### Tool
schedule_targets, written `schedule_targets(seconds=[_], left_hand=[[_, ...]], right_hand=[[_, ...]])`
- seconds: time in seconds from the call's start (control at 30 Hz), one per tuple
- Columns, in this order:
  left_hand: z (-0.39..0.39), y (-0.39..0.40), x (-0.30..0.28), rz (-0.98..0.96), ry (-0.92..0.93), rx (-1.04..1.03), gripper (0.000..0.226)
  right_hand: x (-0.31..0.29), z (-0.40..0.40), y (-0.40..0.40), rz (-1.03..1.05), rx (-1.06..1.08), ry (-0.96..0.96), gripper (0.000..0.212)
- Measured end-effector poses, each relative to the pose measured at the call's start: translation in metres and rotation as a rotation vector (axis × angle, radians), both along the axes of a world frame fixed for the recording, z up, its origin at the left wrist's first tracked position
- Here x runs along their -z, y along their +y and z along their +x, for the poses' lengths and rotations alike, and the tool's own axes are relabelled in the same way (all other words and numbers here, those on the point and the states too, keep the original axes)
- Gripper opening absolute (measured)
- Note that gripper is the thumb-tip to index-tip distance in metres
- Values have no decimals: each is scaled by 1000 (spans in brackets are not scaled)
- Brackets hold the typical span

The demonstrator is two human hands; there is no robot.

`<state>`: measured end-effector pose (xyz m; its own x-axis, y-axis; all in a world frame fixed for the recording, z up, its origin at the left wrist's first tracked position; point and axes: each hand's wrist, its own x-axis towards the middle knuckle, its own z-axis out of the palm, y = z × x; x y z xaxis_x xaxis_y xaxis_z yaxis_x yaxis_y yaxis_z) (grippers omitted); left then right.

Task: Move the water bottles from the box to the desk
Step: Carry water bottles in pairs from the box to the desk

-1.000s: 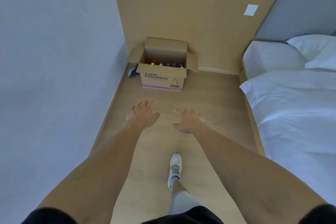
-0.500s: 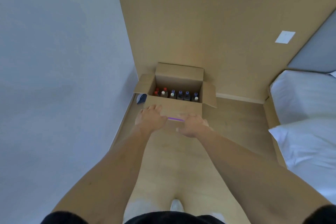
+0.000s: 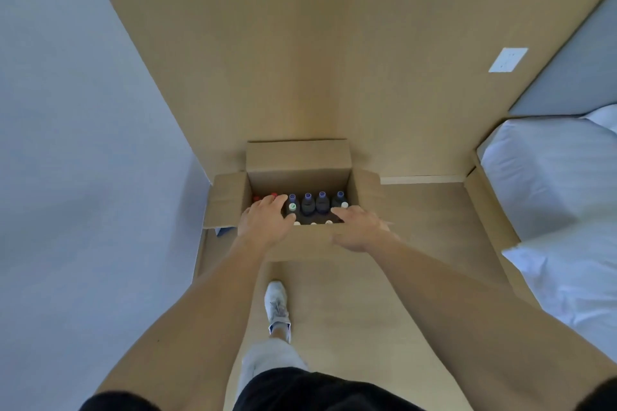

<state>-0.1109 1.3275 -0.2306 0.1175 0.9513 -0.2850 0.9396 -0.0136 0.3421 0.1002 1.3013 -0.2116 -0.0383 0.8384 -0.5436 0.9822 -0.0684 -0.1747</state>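
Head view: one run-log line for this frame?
phase: reach | left hand: open, over box | right hand: open, at box front | bottles: all boxed

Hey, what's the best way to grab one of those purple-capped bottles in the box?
Probably by the neck just under the cap, coming straight down from above. The purple-capped bottles stand upright and packed together in the open box, so only their tops are exposed; the sides look blocked.

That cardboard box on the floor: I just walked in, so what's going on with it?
A person leans over the open cardboard box by the wall, both hands reaching in over upright bottles with purple, white and red caps. The left hand and right hand are open, gripping nothing yet. A bed stands at right.
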Motion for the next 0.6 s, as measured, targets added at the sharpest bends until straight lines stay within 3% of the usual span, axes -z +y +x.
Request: schedule_targets(seconds=[0.27,0.6], left_hand=[[-18,153,19,-55,-17,157,58],[-35,231,72,-194,-39,210,56]], right_hand=[[4,-26,131,-31,90,-15,72],[62,-16,216,-92,184,21,69]])
